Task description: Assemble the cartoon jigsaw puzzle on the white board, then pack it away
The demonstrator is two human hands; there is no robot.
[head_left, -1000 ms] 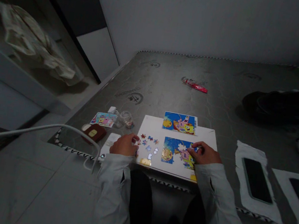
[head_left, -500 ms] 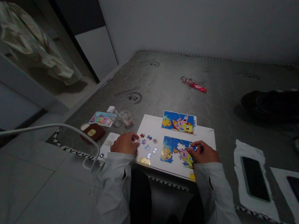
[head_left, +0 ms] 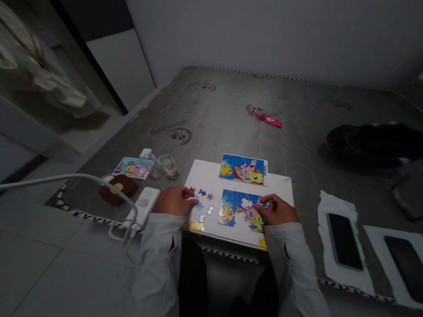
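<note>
A partly joined jigsaw puzzle [head_left: 228, 209] with a blue, yellow and pink cartoon picture lies on a white box [head_left: 209, 171]. My right hand [head_left: 280, 211] is over its right side, thumb and finger pinched on a small puzzle piece [head_left: 256, 206] beside a white gap. Near the box's left edge, my left hand [head_left: 175, 200] has its fingertips closed on a pale puzzle piece [head_left: 194, 199], partly hidden by the fingers. Several loose puzzle pieces [head_left: 210, 210] are scattered just right of it. Above the puzzle rests a picture card [head_left: 242, 169] in the same colours.
Left of the box are a white power strip [head_left: 143, 205] with a cable, a brown case [head_left: 120, 190], a cartoon card [head_left: 133, 167] and a clear container [head_left: 168, 165]. Two phones, one pale-edged [head_left: 344, 241], one dark [head_left: 413, 270], lie right. Farther back are a red wrapper [head_left: 265, 116] and a black bag [head_left: 378, 145].
My left hand has shifted slightly right, onto a loose piece. My right hand stays pinched by the puzzle gap. The whole view has turned a little to the right.
</note>
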